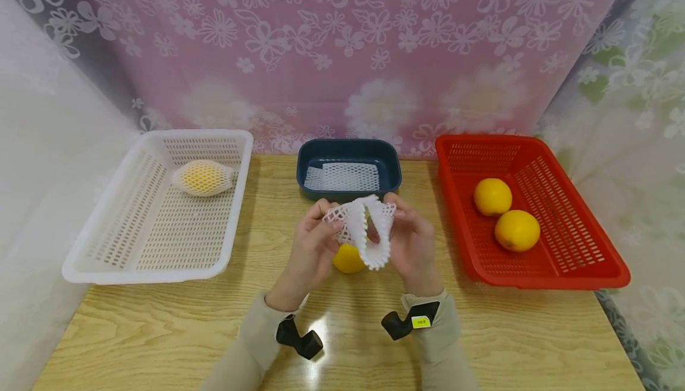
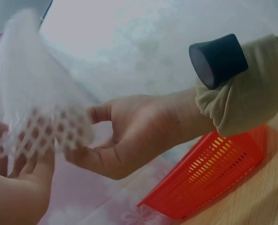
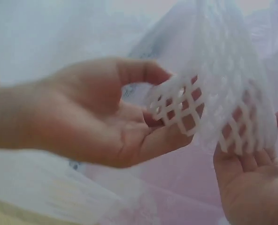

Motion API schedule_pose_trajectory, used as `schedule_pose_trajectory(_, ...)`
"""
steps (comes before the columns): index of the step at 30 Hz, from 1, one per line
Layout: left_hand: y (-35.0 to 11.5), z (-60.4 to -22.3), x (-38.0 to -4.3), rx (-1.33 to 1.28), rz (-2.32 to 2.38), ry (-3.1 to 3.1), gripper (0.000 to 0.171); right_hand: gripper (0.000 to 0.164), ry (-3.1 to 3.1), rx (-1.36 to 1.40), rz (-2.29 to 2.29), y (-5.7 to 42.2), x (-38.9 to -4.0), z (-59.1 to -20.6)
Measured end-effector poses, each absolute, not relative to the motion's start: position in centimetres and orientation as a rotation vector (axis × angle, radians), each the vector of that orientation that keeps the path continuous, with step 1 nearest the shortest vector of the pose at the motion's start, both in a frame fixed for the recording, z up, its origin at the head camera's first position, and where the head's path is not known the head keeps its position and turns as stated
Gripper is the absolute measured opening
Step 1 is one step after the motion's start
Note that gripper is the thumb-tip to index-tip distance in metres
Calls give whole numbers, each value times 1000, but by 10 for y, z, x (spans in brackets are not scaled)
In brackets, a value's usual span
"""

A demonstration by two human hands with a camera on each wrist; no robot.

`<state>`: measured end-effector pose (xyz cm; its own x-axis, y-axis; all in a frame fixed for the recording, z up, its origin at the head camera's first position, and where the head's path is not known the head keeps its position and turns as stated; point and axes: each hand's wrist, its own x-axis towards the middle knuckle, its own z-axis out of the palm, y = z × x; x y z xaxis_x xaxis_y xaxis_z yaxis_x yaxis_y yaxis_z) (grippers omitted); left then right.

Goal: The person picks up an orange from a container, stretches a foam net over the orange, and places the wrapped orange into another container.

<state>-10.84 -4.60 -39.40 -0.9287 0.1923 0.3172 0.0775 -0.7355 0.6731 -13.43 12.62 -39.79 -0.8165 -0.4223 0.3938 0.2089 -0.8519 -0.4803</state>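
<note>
l hand (image 1: 313, 243) & r hand (image 1: 414, 249) pinch opp. sides of the foam net (image 1: 355, 220); prob. best to spread its mouth evenly, pulling gently so it won't tear.

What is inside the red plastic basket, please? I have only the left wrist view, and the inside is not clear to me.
Observer: The head view shows two yellow citrus-like fruits in the red plastic basket.
Operator: Thank you. What is behind the white foam net which the left hand and the right hand hold?
Observer: One more yellow fruit, partly hidden by the net in the head view.
Operator: I understand. Is there any fruit which is inside a net?
Observer: Yes, one netted fruit lies in the white plastic basket, on the person's left.
</note>
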Motion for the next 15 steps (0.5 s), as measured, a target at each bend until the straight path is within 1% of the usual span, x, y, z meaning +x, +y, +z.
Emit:
schedule_pose_trajectory(3,-48,-394,-108,561,2652,1026,19,27,403,-670,-2543,129,-135,-398)
schedule_pose_trajectory(6,-48,-395,-107,544,2445,1049,15,23,310,-642,-2487,131,-135,-396)
schedule_pose_trajectory(10,-46,-400,-107,568,2250,1144,21,23,319,-621,-2480,132,-136,-393)
schedule_pose_trajectory(15,-48,-404,-108,633,2267,1165,24,28,341,-543,-2467,133,-136,-397)
